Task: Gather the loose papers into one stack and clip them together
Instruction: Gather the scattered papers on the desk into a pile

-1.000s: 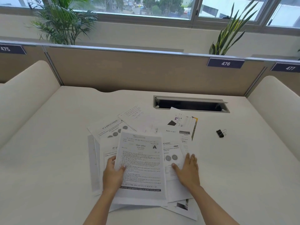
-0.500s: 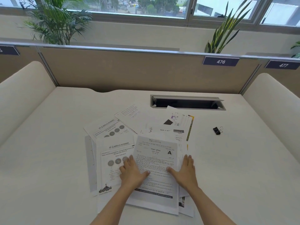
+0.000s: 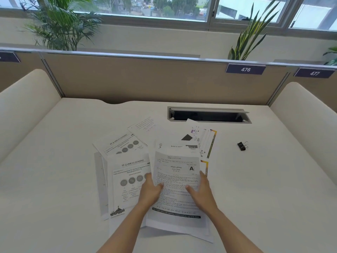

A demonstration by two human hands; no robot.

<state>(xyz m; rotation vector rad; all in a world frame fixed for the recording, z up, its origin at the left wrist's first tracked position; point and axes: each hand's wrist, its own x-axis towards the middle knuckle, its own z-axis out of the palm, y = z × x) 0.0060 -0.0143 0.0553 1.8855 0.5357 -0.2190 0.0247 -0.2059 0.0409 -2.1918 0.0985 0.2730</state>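
Observation:
Several printed papers lie fanned out on the white desk (image 3: 54, 161). On top is a text sheet marked "A" (image 3: 177, 181), which rests on a few other sheets. My left hand (image 3: 150, 190) grips its left edge, thumb on top. My right hand (image 3: 202, 192) grips its right edge the same way. To the left lies an academy sheet with grey circles (image 3: 127, 172), and a second one (image 3: 122, 145) lies behind it. A handwritten sheet (image 3: 144, 125) and a colour-edged sheet (image 3: 202, 139) lie farther back. A black binder clip (image 3: 242, 146) sits alone to the right, away from both hands.
An open cable slot (image 3: 209, 115) is cut into the desk behind the papers. A tan partition (image 3: 145, 79) closes off the back, with cream side panels left and right. Potted plants stand behind it under the window.
The "A" sheet has slid right, from the pile's left side onto the sheets in the middle. My hands have gone from lying flat on it to clasping its two side edges.

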